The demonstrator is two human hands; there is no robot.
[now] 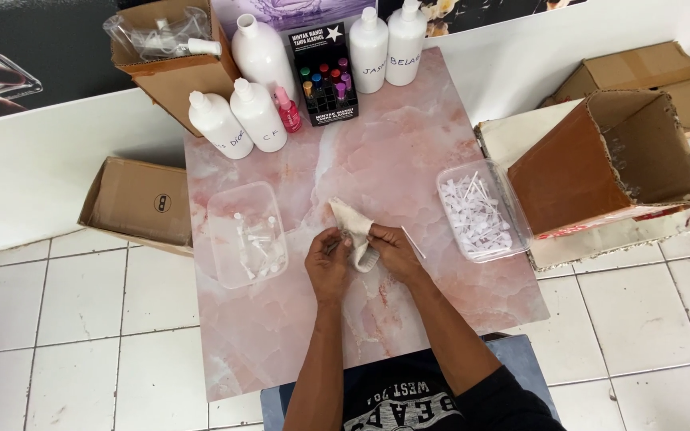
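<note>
Left hand (327,259): fingers pinched on a small part, too small to identify, held against the cloth (355,231). Right hand (393,249): closed on the cloth, a thin white tube (413,242) sticking out beside it. Cloth: beige, mid-desk, between both hands. Desk (281,335): pink marble pattern. Left tub (246,235): clear, few white sprayer parts. Right tub (482,209): clear, many white parts. Far edge: white bottles (257,116), a dark rack (326,76) of coloured vials. Right: open carton (600,160).
</note>
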